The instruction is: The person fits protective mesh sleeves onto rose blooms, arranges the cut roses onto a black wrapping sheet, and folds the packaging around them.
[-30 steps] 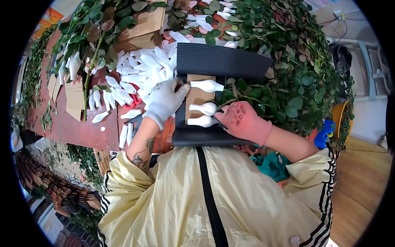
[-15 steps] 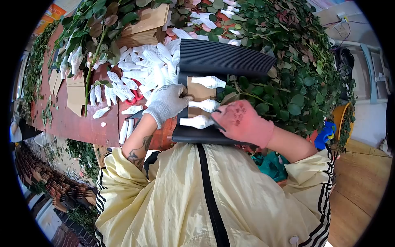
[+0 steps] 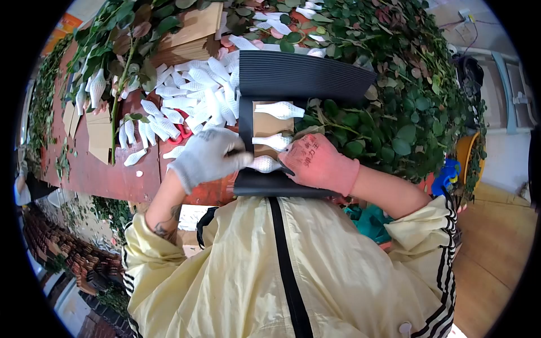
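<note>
Three white mesh flower sleeves lie in a column on a brown cardboard piece (image 3: 274, 125) set on a black ribbed sheet (image 3: 304, 76): the upper sleeve (image 3: 279, 110), the middle sleeve (image 3: 271, 141) and the lower sleeve (image 3: 265, 164). My left hand (image 3: 211, 158), in a whitish glove, is at the lower sleeve's left end, thumb and fingers apart. My right hand (image 3: 320, 163), in a red glove with dark marks, has its fingers curled at that sleeve's right end. What those fingers hold is hidden. Green leaves show just past the middle sleeve.
Many white mesh sleeves (image 3: 197, 93) are heaped left of the black sheet on the red table (image 3: 73, 169). Leafy stems (image 3: 389, 135) crowd the right side. Cardboard sheets (image 3: 189, 34) are stacked at the back. A yellow bucket (image 3: 466, 158) stands at right.
My left hand has moved down and left from the cardboard's edge beside the middle sleeve, its fingers parting. My right hand has shifted slightly left, still by the lower sleeve.
</note>
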A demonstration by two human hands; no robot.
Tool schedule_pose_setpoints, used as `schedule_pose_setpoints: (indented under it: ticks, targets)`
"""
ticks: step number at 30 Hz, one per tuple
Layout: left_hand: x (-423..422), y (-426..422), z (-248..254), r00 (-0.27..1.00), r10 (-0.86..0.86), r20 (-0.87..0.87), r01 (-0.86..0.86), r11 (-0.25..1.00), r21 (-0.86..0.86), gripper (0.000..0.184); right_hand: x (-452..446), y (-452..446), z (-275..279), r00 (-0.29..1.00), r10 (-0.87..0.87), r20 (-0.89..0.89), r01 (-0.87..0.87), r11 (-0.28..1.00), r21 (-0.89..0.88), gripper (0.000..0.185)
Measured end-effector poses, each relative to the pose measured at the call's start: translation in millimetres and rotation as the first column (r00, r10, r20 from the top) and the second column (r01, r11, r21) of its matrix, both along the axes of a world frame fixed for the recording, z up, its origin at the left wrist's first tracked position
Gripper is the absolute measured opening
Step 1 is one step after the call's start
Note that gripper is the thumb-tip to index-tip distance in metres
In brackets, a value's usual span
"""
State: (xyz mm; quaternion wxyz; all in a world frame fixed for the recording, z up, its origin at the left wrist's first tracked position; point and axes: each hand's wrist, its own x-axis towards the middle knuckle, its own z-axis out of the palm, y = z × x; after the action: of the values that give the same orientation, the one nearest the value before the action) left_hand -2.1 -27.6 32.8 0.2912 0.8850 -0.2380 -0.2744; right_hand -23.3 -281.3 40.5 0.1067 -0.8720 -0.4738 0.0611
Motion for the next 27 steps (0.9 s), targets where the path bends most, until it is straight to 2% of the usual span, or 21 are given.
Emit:
schedule_pose_setpoints:
  ticks: [1,3,5,6,7,9,15,17,19,20,21,23,25,27]
  targets:
    - [-6,4,3,0.995,-0.102,-0.004,0.101,0.989,-0.104,0.031,0,1,2,0.999,-0.002,-0.054,0.0,0.999,-0.036,0.018]
    - [-11,1,-1,0.989,-0.141,-0.034,0.139,0.988,-0.067,0.029,-2,0,-3,0.999,-0.002,-0.038,0.001,0.999,-0.04,0.016]
    - [-11,5,-23,0.98,-0.194,0.037,0.197,0.949,-0.247,0.021,-3,1,-4,1.0,0.0,-0.018,-0.001,0.999,-0.043,0.014]
    - [-7,5,-23,0.968,-0.228,0.105,0.249,0.925,-0.286,0.015,-3,1,-4,1.0,0.001,0.0,-0.001,0.996,-0.091,0.019]
    - [-6,5,-24,0.965,-0.239,0.106,0.26,0.923,-0.285,0.015,-4,0,-3,1.0,-0.002,0.018,0.004,0.99,-0.14,0.026]
    - [-3,9,-29,0.963,-0.231,0.14,0.266,0.906,-0.328,0.017,-4,-1,-2,1.0,-0.024,-0.002,0.023,0.994,-0.108,0.024]
    - [-6,33,-23,0.983,-0.175,0.056,0.184,0.933,-0.309,0.024,-2,-1,-9,0.997,-0.052,-0.064,0.049,0.997,-0.055,0.02]
    - [-4,46,-21,0.961,-0.273,0.051,0.278,0.944,-0.18,0.023,-5,-1,-13,0.997,-0.059,-0.051,0.057,0.998,-0.037,0.019]
    - [-1,76,-15,0.993,-0.121,-0.016,0.122,0.992,0.046,0.017,-6,-2,-17,0.995,-0.095,-0.035,0.093,0.995,-0.039,0.017]
    - [-4,86,-9,0.998,0.05,-0.042,-0.042,0.982,0.183,0.015,-7,-3,-17,0.994,-0.104,-0.034,0.103,0.994,-0.033,0.017]
    - [-9,89,1,0.988,0.095,0.121,-0.123,0.962,0.243,0.021,-7,-3,-17,0.994,-0.105,-0.038,0.104,0.994,-0.015,0.016]
    - [-5,80,17,0.933,0.004,0.36,-0.034,0.997,0.076,0.029,-8,-1,-19,0.994,-0.099,-0.041,0.1,0.995,0.01,0.016]
    - [-7,30,49,0.915,0.015,0.403,0.048,0.988,-0.144,0.03,-7,-3,-20,0.998,-0.055,0.028,0.054,0.998,0.033,0.018]
    - [-5,-10,57,0.889,-0.073,0.453,0.183,0.962,-0.203,0.029,-5,-2,-15,0.999,-0.049,0.011,0.049,0.999,0.012,0.018]
